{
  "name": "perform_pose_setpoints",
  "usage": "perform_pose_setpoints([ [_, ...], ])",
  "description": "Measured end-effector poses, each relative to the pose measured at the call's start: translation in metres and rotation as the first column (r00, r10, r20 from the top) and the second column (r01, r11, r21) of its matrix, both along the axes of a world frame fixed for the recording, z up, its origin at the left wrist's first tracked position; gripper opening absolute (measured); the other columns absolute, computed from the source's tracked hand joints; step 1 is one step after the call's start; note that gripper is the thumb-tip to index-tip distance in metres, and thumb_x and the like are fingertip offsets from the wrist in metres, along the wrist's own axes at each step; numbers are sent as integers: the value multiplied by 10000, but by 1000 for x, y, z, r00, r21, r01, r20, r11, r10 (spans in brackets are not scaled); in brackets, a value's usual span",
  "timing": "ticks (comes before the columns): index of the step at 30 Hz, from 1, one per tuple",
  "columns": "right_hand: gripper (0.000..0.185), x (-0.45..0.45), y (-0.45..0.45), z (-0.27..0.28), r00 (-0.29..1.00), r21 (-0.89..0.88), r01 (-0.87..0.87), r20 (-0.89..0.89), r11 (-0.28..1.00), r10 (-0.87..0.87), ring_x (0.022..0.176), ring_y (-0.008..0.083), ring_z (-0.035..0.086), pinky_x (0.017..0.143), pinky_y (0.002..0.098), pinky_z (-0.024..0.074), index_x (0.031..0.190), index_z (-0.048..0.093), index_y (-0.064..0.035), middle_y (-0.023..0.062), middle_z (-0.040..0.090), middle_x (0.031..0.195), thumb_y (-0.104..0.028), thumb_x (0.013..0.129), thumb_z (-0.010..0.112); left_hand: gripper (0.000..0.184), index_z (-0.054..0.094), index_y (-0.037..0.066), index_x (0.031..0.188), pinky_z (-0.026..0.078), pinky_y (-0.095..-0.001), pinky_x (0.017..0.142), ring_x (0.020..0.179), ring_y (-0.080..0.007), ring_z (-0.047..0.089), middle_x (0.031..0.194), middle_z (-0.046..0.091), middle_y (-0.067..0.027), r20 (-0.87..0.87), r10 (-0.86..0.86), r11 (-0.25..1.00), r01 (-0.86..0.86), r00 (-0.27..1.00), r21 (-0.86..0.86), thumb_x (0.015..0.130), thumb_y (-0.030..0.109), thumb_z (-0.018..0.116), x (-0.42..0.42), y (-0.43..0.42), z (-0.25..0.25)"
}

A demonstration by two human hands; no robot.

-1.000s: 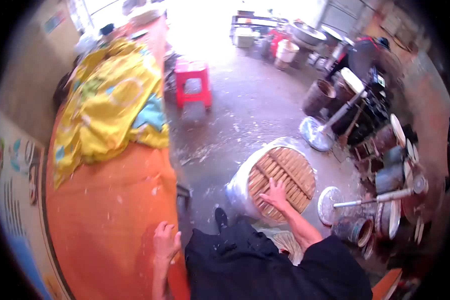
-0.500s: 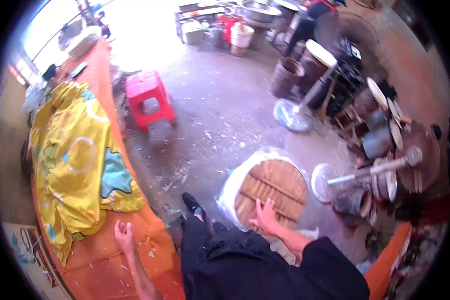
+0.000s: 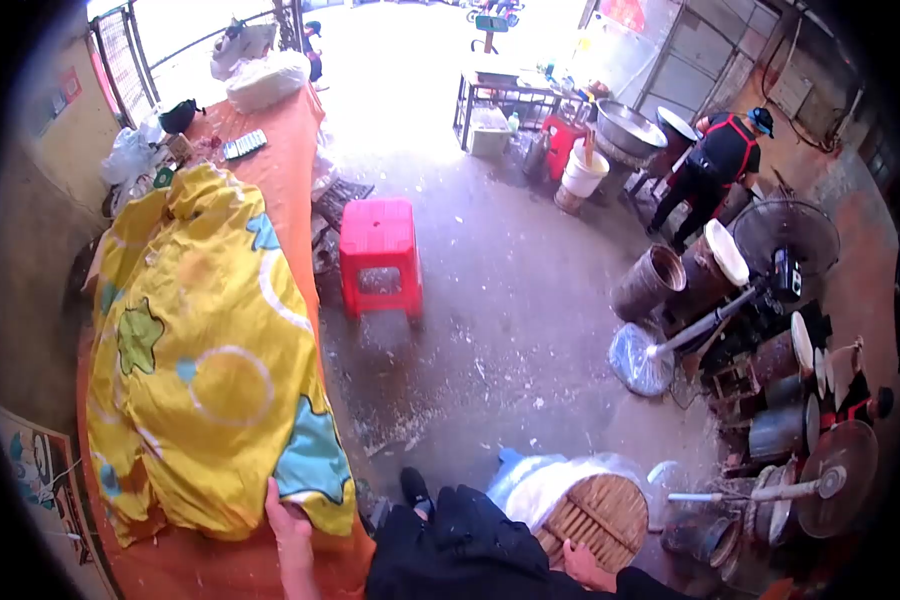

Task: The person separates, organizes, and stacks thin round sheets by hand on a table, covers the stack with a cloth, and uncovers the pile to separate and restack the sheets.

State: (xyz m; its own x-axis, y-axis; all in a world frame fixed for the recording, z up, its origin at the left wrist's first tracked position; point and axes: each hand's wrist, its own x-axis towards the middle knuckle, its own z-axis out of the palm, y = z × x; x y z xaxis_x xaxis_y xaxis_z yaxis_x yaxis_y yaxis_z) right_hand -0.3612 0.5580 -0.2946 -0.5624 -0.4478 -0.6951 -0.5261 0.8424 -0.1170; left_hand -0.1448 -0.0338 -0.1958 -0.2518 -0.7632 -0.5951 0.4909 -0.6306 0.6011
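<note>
My left hand (image 3: 290, 530) is at the lower right edge of a yellow cloth (image 3: 205, 340) printed with blue and green stars. Its fingers are stretched out and seem to touch the cloth's hem, without gripping it. The cloth lies in folds over something hidden on an orange-covered table (image 3: 195, 570). Low on the right, my right hand (image 3: 588, 567) rests on a round slatted lid (image 3: 610, 515), its fingers partly apart. White plastic sheeting (image 3: 540, 490) wraps the tub under the lid; the tub itself is hidden.
A red plastic stool (image 3: 380, 255) stands on the floor beside the table. Standing fans (image 3: 838, 475), a rusty cylinder (image 3: 650, 282) and several pots line the right side. Farther back, a person (image 3: 715, 165) bends near a large metal basin (image 3: 630, 130).
My view has tilted up, so the stool and cloth appear larger and farther right. My left hand has come to the cloth's edge. My right hand stays at the slatted lid.
</note>
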Motion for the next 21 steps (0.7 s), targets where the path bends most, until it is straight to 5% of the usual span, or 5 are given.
perform_pose_setpoints([
  [13, 339, -191, -178, 44, 700, -42, 286, 692, 957, -179, 753, 269, 642, 627, 402, 500, 940, 675, -39, 174, 661, 863, -344, 809, 608, 413, 570, -45, 1172, 502, -403, 861, 985, -286, 608, 1121, 610, -131, 375, 220, 975, -217, 900, -51, 781, 73, 626, -12, -15, -34],
  [14, 318, -210, -207, 31, 720, -54, 210, 684, 976, -117, 737, 259, 646, 613, 399, 501, 907, 698, -43, 160, 671, 844, -332, 810, 604, 400, 580, -49, 1155, 500, -392, 858, 972, -272, 610, 1101, 618, -119, 387, 238, 971, -230, 891, -68, 774, 65, 627, -12, -17, -40],
  [15, 310, -237, -236, -11, 764, 95, -379, 593, 921, 253, 732, 293, 658, 619, 426, 507, 853, 708, -42, 183, 677, 809, -329, 804, 598, 382, 587, -54, 1139, 498, -384, 849, 958, -260, 612, 1084, 624, -113, 440, 243, 970, -221, 865, -102, 778, 64, 624, -11, -17, -45],
  [17, 332, -270, -273, -20, 891, -143, -371, 226, 918, 395, 776, 367, 661, 674, 474, 513, 814, 702, -37, 212, 672, 798, -351, 783, 598, 383, 586, -59, 1144, 497, -377, 846, 960, -252, 612, 1083, 624, -116, 455, 240, 970, -227, 857, -85, 786, 71, 623, -11, -15, -44],
  [21, 375, -338, -328, -11, 831, -161, -502, 182, 850, 525, 838, 420, 628, 715, 497, 503, 854, 694, -60, 214, 660, 851, -416, 820, 579, 389, 572, -63, 1164, 497, -380, 848, 964, -254, 613, 1100, 616, -128, 487, 257, 965, -247, 835, -86, 805, 79, 614, -18, -6, -30],
])
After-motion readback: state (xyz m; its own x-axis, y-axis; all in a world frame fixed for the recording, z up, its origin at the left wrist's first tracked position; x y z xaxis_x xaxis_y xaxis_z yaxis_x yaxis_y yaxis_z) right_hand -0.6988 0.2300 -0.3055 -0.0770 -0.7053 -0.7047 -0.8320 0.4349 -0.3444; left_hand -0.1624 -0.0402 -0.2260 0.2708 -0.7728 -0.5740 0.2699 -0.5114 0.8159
